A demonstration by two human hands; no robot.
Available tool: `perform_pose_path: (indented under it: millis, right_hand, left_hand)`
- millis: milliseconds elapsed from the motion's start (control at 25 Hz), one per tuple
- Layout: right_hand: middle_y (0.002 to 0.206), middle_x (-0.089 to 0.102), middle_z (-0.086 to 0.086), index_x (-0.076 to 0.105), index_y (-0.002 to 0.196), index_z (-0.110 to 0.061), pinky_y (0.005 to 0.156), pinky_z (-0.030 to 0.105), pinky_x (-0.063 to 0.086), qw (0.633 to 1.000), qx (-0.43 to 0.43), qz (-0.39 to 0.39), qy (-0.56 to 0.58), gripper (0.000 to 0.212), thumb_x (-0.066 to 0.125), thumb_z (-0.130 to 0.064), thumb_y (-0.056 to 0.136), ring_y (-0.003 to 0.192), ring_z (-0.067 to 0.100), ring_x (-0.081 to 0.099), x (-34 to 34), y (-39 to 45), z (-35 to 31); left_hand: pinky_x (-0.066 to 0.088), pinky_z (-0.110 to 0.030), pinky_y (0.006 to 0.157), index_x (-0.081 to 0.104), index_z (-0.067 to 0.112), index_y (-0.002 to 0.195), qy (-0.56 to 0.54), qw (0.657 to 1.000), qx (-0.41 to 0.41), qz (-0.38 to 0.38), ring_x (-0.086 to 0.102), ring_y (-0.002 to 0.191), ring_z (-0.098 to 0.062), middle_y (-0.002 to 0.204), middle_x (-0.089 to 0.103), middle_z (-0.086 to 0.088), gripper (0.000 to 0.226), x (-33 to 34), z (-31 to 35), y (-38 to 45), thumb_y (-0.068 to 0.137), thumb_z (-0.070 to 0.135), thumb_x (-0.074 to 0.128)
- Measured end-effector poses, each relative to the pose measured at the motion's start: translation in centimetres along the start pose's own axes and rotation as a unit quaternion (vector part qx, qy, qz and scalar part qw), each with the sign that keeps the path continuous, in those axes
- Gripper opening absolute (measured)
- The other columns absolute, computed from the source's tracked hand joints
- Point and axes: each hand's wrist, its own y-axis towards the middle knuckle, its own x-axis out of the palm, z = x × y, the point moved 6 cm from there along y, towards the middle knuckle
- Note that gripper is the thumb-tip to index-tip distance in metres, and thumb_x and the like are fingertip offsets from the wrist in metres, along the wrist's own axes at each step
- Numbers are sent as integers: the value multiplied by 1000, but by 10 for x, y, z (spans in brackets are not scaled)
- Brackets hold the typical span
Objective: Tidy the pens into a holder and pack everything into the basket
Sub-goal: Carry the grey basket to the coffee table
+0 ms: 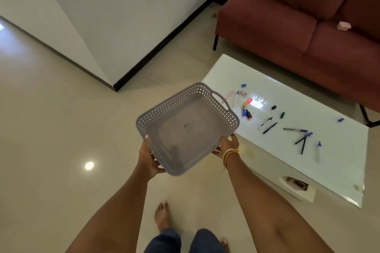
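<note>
Basket [186, 129], grey plastic with lattice walls, is carried in the air by both hands, in front of the person and above the tiled floor. Left hand [149, 159] grips the near-left corner, thumb over the rim, fingers curled underneath. Right hand [226, 146] grips the near-right edge, fingers wrapped under the base. Far side, away from both hands, carries a cut-out handle and sits just short of the table [287, 150] corner. Basket holds nothing but a small speck on its floor.

Pens [269, 126] and markers [246, 109] lie scattered on the white glass tabletop, well to the right of the right hand and beyond it. Loose caps are among them. No pen holder is visible in this view.

Step in hand, by my judgement: bring the basket to the table and set it down.

Notes for doing it well:
- Keep it level; both grips sit on the near side, so the far end may dip.
- Land it on bare glass at the near-left end, short of the pink pen [227, 96].
- Lower flat, not sliding, so no pen rolls off.
- Let go only once the base rests fully on the top.
</note>
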Motion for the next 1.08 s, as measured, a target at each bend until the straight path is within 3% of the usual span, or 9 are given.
perform_pose_path:
  millis: [160, 360, 600, 800, 1080]
  right_hand:
    - [107, 62, 13, 37, 144, -28, 76, 53, 57, 1000, 6, -17, 24, 65, 47, 2, 87, 90, 38, 68, 68, 15, -26]
    - [118, 61, 15, 35, 143, -30, 79, 56, 56, 999, 16, -27, 34, 70, 47, 7, 85, 98, 39, 67, 142, 50, -73]
    - [113, 60, 13, 34, 143, -30, 82, 54, 56, 998, 17, -30, 44, 72, 49, 10, 85, 98, 38, 67, 213, 97, -132]
    - [116, 60, 15, 34, 145, -29, 78, 51, 58, 997, 18, -2, 70, 74, 52, 10, 84, 98, 38, 67, 271, 128, -168]
    - [119, 58, 16, 35, 144, -29, 81, 51, 54, 983, 34, 70, 164, 73, 49, 10, 84, 97, 39, 63, 398, 159, -187]
  left_hand:
    - [48, -59, 84, 57, 22, 127, -25, 999, -17, -9, 55, 116, -37, 127, 60, -11, 79, -9, 71, 32, 75, 79, 39]
    - [47, -62, 88, 52, 25, 131, -15, 1000, -12, -11, 54, 114, -38, 130, 57, -10, 75, 14, 150, 81, 77, 76, 42]
    - [45, -64, 91, 53, 27, 129, -14, 1000, -20, -19, 55, 114, -37, 129, 56, -9, 73, 50, 234, 140, 77, 77, 40]
    - [51, -58, 80, 57, 21, 123, 5, 999, -32, -29, 57, 107, -38, 119, 59, -12, 57, 68, 321, 184, 81, 59, 48]
    - [52, -54, 81, 61, 15, 113, 127, 988, -62, -61, 62, 103, -37, 110, 64, -13, 45, 56, 484, 264, 81, 46, 52]
